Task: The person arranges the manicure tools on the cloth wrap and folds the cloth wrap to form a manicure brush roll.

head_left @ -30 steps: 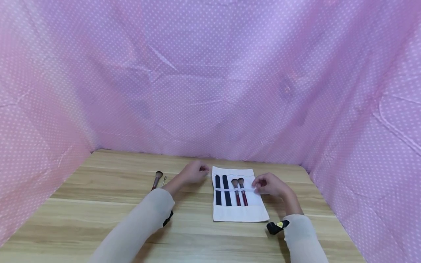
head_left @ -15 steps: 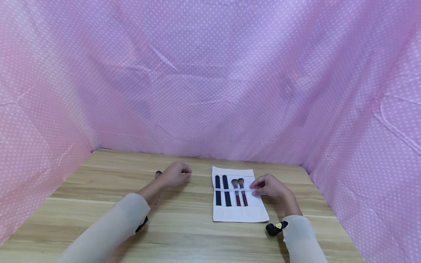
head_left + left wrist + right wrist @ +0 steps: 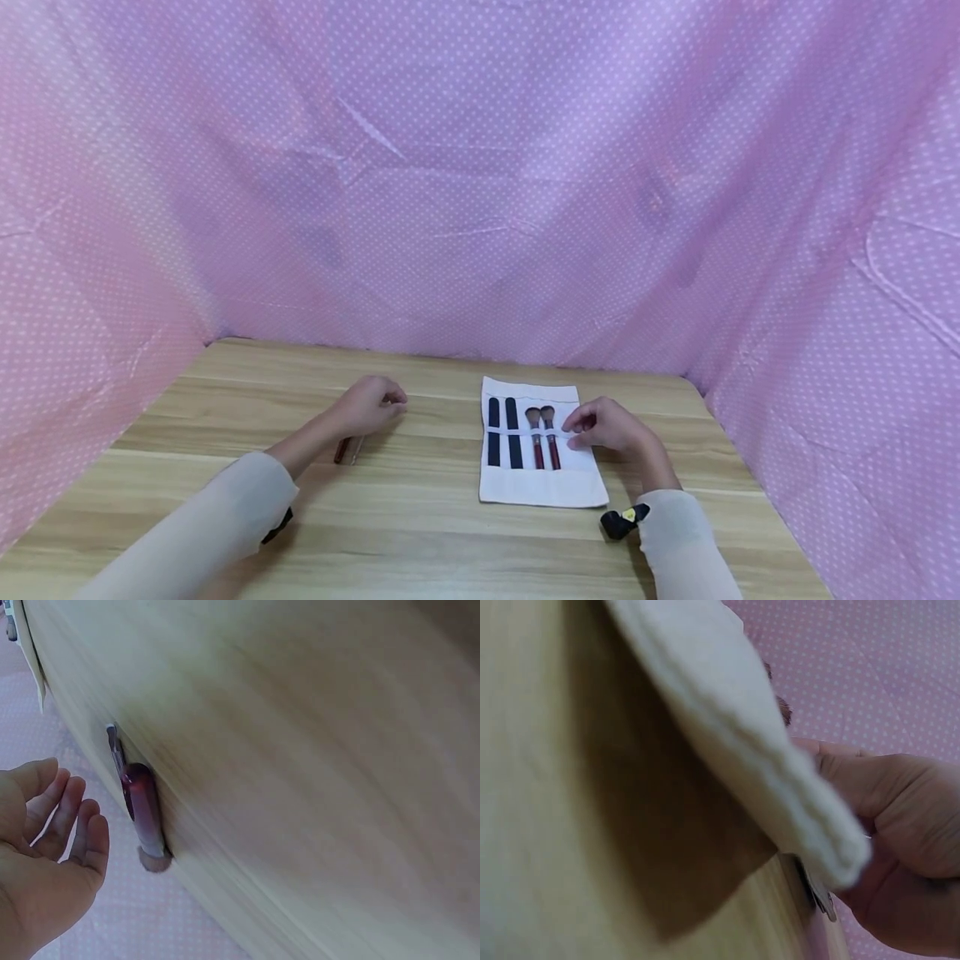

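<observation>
My left hand [image 3: 367, 404] hovers over the left of the table, its fingers loosely bent and holding nothing. Just by it in the left wrist view lie a makeup brush [image 3: 146, 810] with a red handle and a thin metal-tipped tool [image 3: 115, 750]. The head view shows only their lower ends. A white cloth brush roll [image 3: 543, 487] lies unrolled; its band crosses two black round-ended strips [image 3: 503, 433] and two red-handled makeup brushes [image 3: 544, 437]. My right hand [image 3: 609, 427] is at the roll's right edge, thumb and fingers apart around the band's end; its fingertips are partly hidden in the right wrist view.
The wooden table [image 3: 420, 533] has pink polka-dot cloth [image 3: 480, 208] hanging behind it and along both sides. In the right wrist view a corner of the roll [image 3: 742, 735] stands off the table and casts a shadow.
My left hand has moved left from beside the roll to above the loose brush and thin tool, now covering their upper parts. My right hand has shifted slightly left over the roll.
</observation>
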Motion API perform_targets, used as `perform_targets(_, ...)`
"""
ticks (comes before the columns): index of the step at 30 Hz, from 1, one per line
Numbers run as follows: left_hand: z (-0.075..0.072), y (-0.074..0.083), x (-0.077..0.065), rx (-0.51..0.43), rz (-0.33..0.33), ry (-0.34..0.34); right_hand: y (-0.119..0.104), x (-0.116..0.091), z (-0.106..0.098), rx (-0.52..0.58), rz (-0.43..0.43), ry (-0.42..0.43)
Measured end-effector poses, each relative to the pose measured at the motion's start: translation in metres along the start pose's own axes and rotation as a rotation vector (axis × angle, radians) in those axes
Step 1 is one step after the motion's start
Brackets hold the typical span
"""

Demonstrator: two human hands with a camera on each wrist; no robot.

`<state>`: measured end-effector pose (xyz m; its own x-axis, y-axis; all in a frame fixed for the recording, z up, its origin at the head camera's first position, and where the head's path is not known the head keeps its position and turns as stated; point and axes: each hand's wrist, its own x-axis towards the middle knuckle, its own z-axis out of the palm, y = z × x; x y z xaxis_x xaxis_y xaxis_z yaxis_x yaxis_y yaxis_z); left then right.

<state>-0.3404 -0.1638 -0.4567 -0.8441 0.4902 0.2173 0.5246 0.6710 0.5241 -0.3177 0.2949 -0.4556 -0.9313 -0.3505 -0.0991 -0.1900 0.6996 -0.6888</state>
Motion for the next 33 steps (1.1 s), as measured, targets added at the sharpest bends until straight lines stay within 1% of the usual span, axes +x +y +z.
perform_targets(6, -0.010, -0.005, -0.012, 0.005, -0.047, 0.006, 0.003, 0.005, 0.001, -0.010, -0.022, -0.002)
perform_targets(13, -0.019, -0.003, -0.022, -0.021, -0.098, -0.031, 0.002, 0.006, 0.001, -0.004, -0.020, -0.015)
perform_targets(18, -0.015, -0.003, -0.025, -0.032, -0.130, -0.056, 0.002, 0.005, 0.001, 0.002, -0.001, -0.017)
perform_targets(25, -0.014, 0.000, -0.028, -0.059, -0.149, -0.073, 0.002, 0.003, 0.001, 0.018, -0.009, -0.027)
perform_targets(29, -0.012, -0.002, -0.028, -0.111, -0.154, -0.079, 0.002, 0.002, 0.001, 0.040, -0.012, -0.033)
perform_targets(33, -0.009, -0.003, -0.027, -0.199, -0.115, -0.108, 0.004, 0.002, 0.002, 0.025, -0.013, -0.027)
